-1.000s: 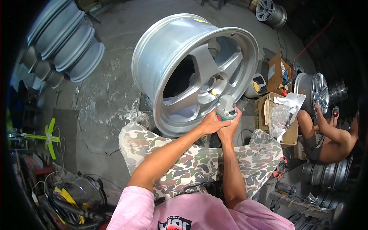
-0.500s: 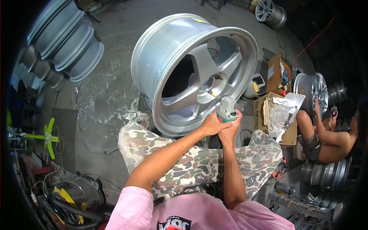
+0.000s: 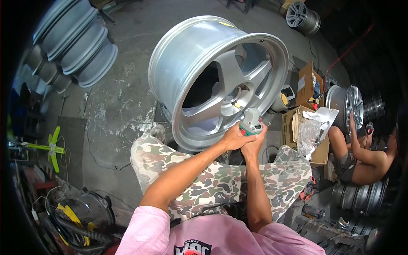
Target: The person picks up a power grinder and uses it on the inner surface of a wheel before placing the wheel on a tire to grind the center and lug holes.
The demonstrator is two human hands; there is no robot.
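A large silver wheel rim (image 3: 191, 59) with wide spokes stands tilted in front of my knees. Both hands are wrapped round a grey and green power tool (image 3: 251, 119). My left hand (image 3: 236, 138) grips it from the left side, and my right hand (image 3: 254, 143) holds it from the right and below. The tool's yellow-banded tip points at the hub area of the rim, by the base of a spoke; whether it touches the metal is too small to tell.
Silver rims (image 3: 80, 46) are stacked at the upper left. Cardboard boxes (image 3: 319, 155) with plastic wrap stand at the right. Beyond them a person (image 3: 369, 163) sits by another rim (image 3: 338, 100). A green fan (image 3: 53, 149) and a yellow-and-black machine (image 3: 80, 216) are at the left.
The view has shifted slightly, so the rim appears a little lower and further right. Both hands keep their hold on the tool.
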